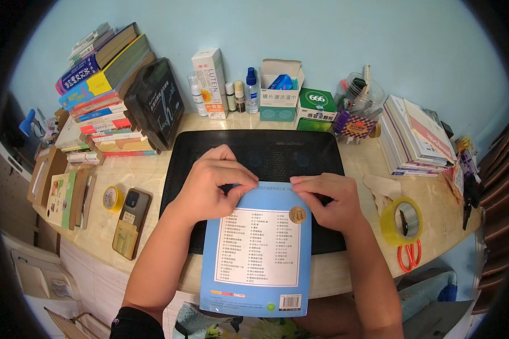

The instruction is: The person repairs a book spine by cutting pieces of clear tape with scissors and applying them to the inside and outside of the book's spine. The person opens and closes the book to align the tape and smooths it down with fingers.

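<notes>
A blue paperback book [256, 254] is held up before me, its printed cover with a white list panel and a barcode facing me. My left hand [216, 184] pinches its top edge near the left corner between thumb and fingers. At the top right corner, my right hand [328, 199] has the same edge between thumb and fingertips. The book's lower part hangs past the table's front edge, over my lap. Behind it lies a black mesh laptop cooling pad [254, 148], partly hidden by the book and my hands.
Left on the table [148, 241] are a smartphone [132, 220], a small yellow tape roll [113, 199] and a tall book stack [114, 127]. Right are a large clear tape roll [401, 221], orange-handled scissors [409, 256] and more books [415, 135]. Boxes and bottles [251, 91] line the wall.
</notes>
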### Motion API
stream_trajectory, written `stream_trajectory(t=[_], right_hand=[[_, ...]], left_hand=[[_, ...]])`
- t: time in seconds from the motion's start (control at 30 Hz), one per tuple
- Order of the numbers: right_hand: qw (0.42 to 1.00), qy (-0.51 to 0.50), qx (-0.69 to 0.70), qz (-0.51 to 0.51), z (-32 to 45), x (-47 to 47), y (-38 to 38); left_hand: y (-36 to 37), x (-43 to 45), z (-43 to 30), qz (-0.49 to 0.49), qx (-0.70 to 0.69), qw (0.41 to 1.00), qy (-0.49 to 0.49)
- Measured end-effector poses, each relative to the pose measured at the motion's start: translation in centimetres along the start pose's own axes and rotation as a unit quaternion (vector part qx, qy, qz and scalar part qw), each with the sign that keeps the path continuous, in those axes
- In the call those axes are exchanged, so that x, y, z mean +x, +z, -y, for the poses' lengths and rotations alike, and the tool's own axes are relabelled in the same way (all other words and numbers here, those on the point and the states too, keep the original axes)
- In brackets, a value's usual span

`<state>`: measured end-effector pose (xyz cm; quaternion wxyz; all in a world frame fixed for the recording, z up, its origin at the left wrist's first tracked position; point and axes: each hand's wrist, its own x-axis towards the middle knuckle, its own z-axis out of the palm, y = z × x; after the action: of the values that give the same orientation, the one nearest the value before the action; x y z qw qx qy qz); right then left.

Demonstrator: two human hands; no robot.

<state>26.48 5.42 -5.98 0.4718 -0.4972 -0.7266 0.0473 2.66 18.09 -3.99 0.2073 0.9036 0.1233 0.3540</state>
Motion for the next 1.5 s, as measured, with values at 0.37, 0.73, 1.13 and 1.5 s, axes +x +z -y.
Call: stream_trajectory(t=[0.37,0.73,1.13,1.5], right_hand=[[1.0,0.02,0.005,0.019,0.2,0.0,-0.2],[0.999,0.012,0.04,0.016,-0.7,-0.2,-0.2],[0.995,0.08,0.059,0.017,0.2,-0.4,-0.1],[0.995,0.062,-0.046,0.059,2.0,-0.8,-1.5]], left_hand=[[-0.2,-0.1,-0.2,0.019,0.026,0.999,-0.009],[0.1,0.1,-0.8,0.014,0.045,0.999,-0.006],[0.1,0.0,-0.9,0.006,0.081,0.996,0.028],[-0.5,-0.4,-1.0,0.026,0.059,0.998,0.016]])
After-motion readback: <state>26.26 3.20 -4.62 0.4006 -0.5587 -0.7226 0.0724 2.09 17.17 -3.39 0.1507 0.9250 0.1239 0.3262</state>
